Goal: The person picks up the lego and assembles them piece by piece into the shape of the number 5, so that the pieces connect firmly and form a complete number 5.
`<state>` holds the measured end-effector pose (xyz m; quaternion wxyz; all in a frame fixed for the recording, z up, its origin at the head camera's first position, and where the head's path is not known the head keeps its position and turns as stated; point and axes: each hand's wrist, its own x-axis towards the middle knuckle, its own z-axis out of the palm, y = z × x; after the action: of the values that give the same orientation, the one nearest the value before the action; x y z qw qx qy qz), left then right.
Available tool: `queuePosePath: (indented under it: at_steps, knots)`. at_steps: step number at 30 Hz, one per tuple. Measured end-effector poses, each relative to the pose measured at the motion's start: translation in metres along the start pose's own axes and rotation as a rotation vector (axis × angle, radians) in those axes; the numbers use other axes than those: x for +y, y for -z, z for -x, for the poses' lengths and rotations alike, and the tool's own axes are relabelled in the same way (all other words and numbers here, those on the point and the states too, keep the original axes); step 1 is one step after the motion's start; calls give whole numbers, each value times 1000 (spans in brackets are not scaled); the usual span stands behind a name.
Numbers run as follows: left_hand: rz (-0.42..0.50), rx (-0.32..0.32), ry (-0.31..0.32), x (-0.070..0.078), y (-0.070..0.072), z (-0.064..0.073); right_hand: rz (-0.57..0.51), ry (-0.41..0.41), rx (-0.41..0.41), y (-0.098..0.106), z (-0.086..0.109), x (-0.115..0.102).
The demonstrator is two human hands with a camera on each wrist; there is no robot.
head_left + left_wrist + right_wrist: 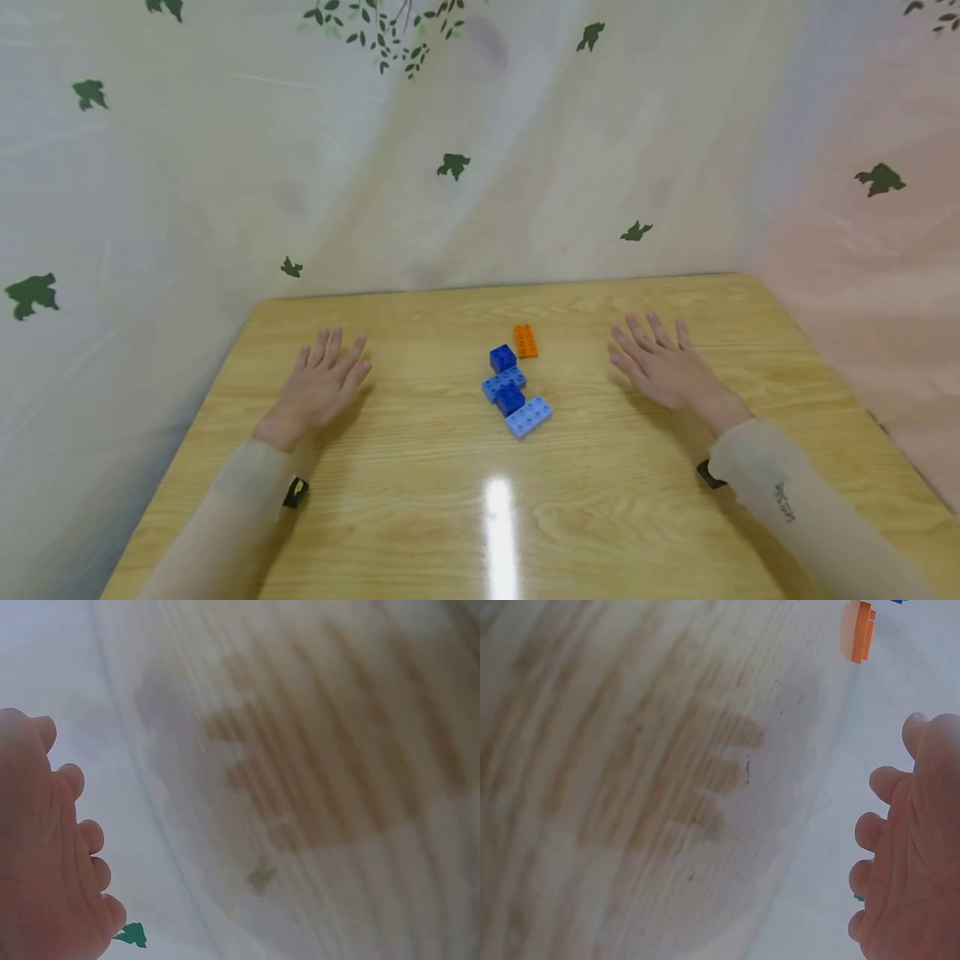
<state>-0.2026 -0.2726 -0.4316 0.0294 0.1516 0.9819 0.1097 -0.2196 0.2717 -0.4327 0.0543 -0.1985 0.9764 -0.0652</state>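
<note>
Toy building bricks lie in a loose cluster mid-table, between the two hands. Farthest back is a flat orange brick [526,342], also at the top of the right wrist view [863,632]. In front come a small dark blue brick [502,358], a longer medium blue brick [504,382], a second small dark blue brick [511,400] and a light blue brick [529,417]. To their left, the left hand [322,390] is held palm down with fingers spread, holding nothing. The right hand [663,367] mirrors it on the other side, fingers extended, apart from the bricks.
The glossy wooden table [405,517] reflects a bright light strip near its front. Pale cloth [360,208] with printed green birds and leaves hangs behind and beside the table. Dark wrist devices [296,492] show under both sleeves.
</note>
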Motion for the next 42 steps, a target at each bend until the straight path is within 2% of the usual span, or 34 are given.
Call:
queuePosePath:
  at_steps: [4,11,14,16,22,27,30,32,34,36,42]
  knots:
    - [4,-5,-2,5,3,-2,-4,18,11,2,0,-4]
    - [99,10,-64,25,11,-7,34,40,67,11,2,-15]
    - [206,-8,-95,42,15,-6,26,45,71,16,1,-21]
    - [308,-33,-124,57,17,-6,-24,45,61,19,-1,-26]
    - [627,-142,-171,96,10,-9,-328,85,15,27,-10,-43]
    - [836,-238,-106,118,2,-8,-644,153,-29,30,-16,-57]
    - [971,-306,-21,129,-3,-6,-812,184,-73,28,-17,-64]
    - [1038,-365,43,135,-6,-4,-900,175,-119,24,-16,-68]
    - [1096,-429,97,140,-8,-3,-948,157,-159,19,-15,-70]
    - [1112,-486,131,144,-11,-2,-998,139,-204,13,-13,-74]
    - [1199,-601,138,151,-18,1,-1040,120,-297,2,-13,-85]
